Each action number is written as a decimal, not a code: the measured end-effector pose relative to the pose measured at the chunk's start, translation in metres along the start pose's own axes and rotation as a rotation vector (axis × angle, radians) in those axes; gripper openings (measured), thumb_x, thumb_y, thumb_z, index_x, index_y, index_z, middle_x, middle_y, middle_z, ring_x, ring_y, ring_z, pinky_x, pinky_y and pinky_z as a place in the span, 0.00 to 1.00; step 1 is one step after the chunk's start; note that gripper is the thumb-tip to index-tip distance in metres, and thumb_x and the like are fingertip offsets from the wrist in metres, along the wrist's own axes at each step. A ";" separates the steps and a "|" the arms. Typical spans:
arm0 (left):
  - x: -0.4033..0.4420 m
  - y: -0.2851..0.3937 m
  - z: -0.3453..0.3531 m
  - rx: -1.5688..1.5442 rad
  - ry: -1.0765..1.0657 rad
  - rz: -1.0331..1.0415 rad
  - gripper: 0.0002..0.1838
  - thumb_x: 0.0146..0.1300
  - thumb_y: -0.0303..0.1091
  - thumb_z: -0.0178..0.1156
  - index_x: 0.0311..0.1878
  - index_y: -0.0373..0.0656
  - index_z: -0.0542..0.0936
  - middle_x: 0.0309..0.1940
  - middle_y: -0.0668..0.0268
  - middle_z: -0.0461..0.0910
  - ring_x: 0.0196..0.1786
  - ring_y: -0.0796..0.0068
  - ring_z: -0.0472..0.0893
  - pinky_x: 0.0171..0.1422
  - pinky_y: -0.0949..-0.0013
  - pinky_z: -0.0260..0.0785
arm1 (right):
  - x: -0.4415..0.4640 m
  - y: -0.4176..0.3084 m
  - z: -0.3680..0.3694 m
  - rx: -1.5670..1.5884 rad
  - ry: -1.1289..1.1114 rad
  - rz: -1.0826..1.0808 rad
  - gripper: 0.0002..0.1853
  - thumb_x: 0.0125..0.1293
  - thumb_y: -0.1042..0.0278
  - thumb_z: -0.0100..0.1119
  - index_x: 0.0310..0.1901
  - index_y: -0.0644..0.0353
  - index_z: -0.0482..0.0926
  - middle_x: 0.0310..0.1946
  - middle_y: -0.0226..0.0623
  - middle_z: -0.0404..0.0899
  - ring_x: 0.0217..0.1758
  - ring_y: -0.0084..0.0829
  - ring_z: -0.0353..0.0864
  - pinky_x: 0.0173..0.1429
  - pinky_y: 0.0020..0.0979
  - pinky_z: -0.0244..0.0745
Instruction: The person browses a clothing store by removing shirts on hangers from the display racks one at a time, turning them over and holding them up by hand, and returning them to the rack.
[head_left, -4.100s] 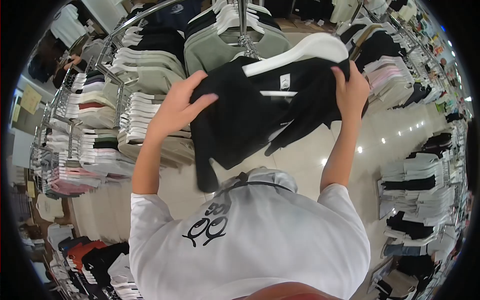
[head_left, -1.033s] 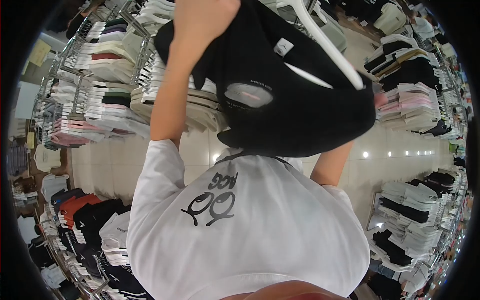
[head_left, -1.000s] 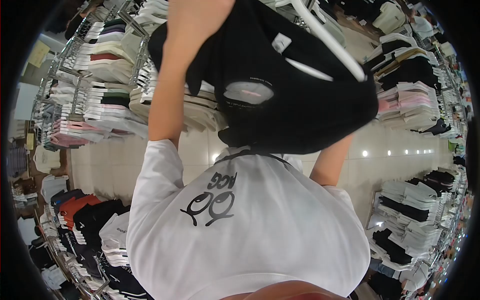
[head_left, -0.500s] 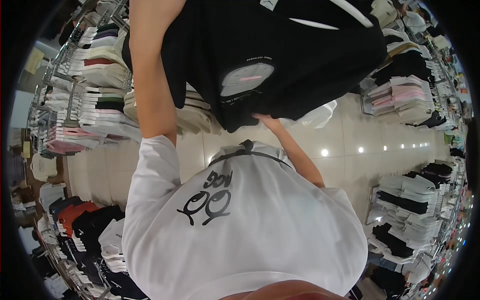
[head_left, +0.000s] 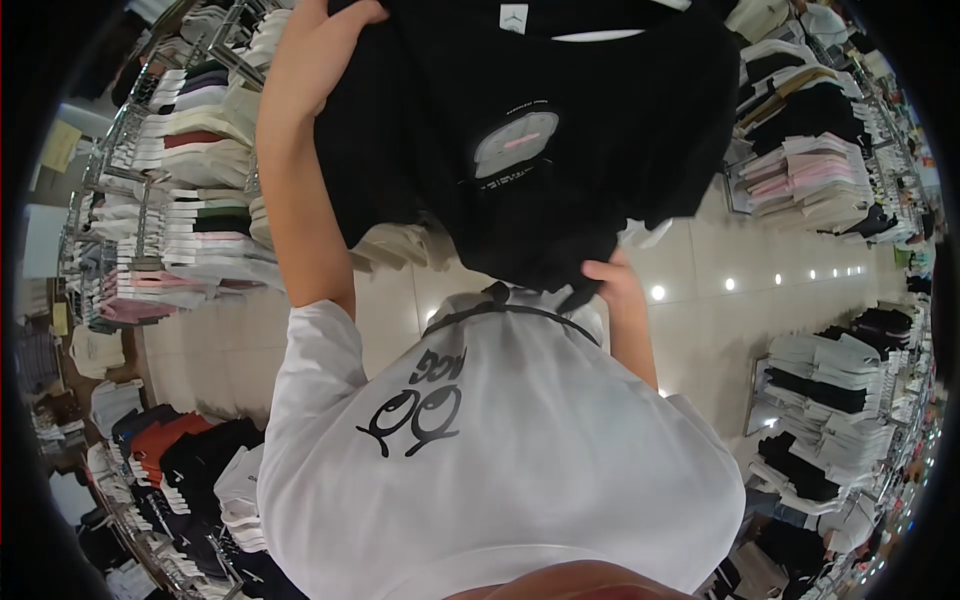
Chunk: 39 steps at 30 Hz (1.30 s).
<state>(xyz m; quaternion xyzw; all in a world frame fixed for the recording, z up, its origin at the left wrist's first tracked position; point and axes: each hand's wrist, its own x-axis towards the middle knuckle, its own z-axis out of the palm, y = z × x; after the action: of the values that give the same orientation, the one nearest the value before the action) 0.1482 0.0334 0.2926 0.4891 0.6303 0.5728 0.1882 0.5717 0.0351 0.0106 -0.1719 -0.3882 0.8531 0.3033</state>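
A black T-shirt (head_left: 420, 110) with a grey oval print hangs spread out in front of me, its neck at the top of the view. Inside the collar a white tag (head_left: 514, 18) shows, and part of a white hanger (head_left: 600, 36) appears at the neck opening. My left hand (head_left: 335, 30) is closed on the shirt's upper left side, thumb in front, most fingers hidden. Lower down, my right hand (head_left: 618, 285) pinches the bottom hem at the right, thumb on the near side of the cloth.
Racks of hanging clothes (head_left: 205, 215) line the left, with folded or hung dark garments (head_left: 200, 460) below. On the right stand racks with pink and white shirts (head_left: 810, 175) and grey and black ones (head_left: 820, 375). Pale floor tiles (head_left: 690, 330) reflect ceiling lights.
My left hand has come into view at the top left. The T-shirt hangs straighter, its print facing me more fully. My right hand has shifted right along the hem and slightly closer to me.
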 end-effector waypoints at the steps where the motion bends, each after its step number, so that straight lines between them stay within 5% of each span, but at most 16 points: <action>1: -0.001 -0.004 0.004 -0.002 -0.013 -0.004 0.11 0.67 0.31 0.67 0.46 0.33 0.84 0.38 0.66 0.87 0.40 0.78 0.84 0.48 0.73 0.75 | -0.006 -0.010 0.007 0.002 -0.029 -0.129 0.45 0.52 0.79 0.75 0.74 0.70 0.70 0.68 0.48 0.80 0.72 0.46 0.81 0.78 0.44 0.74; 7: -0.002 -0.010 0.030 -0.191 -0.241 -0.037 0.13 0.67 0.31 0.67 0.50 0.32 0.85 0.42 0.63 0.89 0.44 0.75 0.87 0.51 0.72 0.79 | -0.008 -0.080 0.088 0.095 -0.010 -0.642 0.54 0.46 0.79 0.73 0.79 0.74 0.60 0.70 0.57 0.76 0.74 0.51 0.79 0.80 0.47 0.72; 12: -0.029 0.012 0.063 -0.188 -0.341 -0.017 0.15 0.66 0.30 0.68 0.52 0.31 0.85 0.42 0.62 0.89 0.43 0.74 0.87 0.50 0.71 0.79 | 0.001 -0.106 0.116 -0.139 0.164 -0.719 0.47 0.61 0.67 0.81 0.75 0.77 0.64 0.68 0.53 0.78 0.69 0.44 0.83 0.73 0.41 0.79; 15: -0.053 0.017 0.088 -0.242 -0.504 0.107 0.24 0.65 0.35 0.70 0.59 0.28 0.83 0.51 0.59 0.89 0.51 0.71 0.86 0.61 0.67 0.77 | 0.006 -0.118 0.130 -0.173 0.217 -0.633 0.45 0.61 0.67 0.81 0.74 0.77 0.65 0.66 0.52 0.80 0.66 0.43 0.85 0.71 0.40 0.81; 19: -0.092 0.044 0.110 -0.307 -0.678 0.008 0.31 0.68 0.35 0.74 0.68 0.27 0.78 0.56 0.59 0.87 0.58 0.74 0.84 0.66 0.70 0.76 | 0.008 -0.121 0.143 -0.218 0.254 -0.572 0.37 0.62 0.67 0.81 0.66 0.76 0.70 0.58 0.53 0.84 0.54 0.39 0.91 0.57 0.38 0.88; 23: -0.096 0.049 0.114 -0.194 -0.693 0.055 0.44 0.55 0.41 0.85 0.68 0.23 0.76 0.59 0.57 0.85 0.63 0.69 0.81 0.72 0.67 0.72 | 0.007 -0.126 0.154 -0.189 0.249 -0.571 0.34 0.60 0.71 0.79 0.64 0.75 0.71 0.56 0.54 0.84 0.52 0.38 0.91 0.55 0.37 0.89; 26: -0.094 0.047 0.119 -0.149 -0.669 0.151 0.40 0.53 0.36 0.85 0.66 0.25 0.78 0.56 0.57 0.86 0.60 0.71 0.82 0.69 0.68 0.72 | 0.004 -0.129 0.158 -0.069 0.186 -0.581 0.34 0.58 0.83 0.74 0.67 0.76 0.74 0.56 0.47 0.85 0.56 0.35 0.89 0.61 0.36 0.86; 32: -0.101 0.037 0.140 -0.057 -0.583 0.185 0.30 0.53 0.29 0.78 0.59 0.28 0.82 0.48 0.60 0.88 0.51 0.75 0.82 0.59 0.70 0.75 | 0.006 -0.131 0.157 -0.160 0.246 -0.500 0.33 0.55 0.83 0.76 0.64 0.76 0.77 0.53 0.43 0.87 0.52 0.31 0.89 0.58 0.32 0.85; 39: -0.080 0.020 0.141 -0.060 -0.536 0.202 0.25 0.61 0.27 0.73 0.60 0.28 0.82 0.49 0.61 0.88 0.51 0.78 0.83 0.61 0.70 0.76 | -0.003 -0.144 0.137 -0.470 0.466 -0.416 0.29 0.54 0.82 0.78 0.59 0.75 0.80 0.44 0.37 0.88 0.42 0.26 0.87 0.47 0.28 0.83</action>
<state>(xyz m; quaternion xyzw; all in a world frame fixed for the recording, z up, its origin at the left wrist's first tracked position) 0.3047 0.0406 0.2459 0.6775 0.4890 0.4573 0.3045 0.5566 0.0305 0.2086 -0.3437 -0.5202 0.5992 0.5022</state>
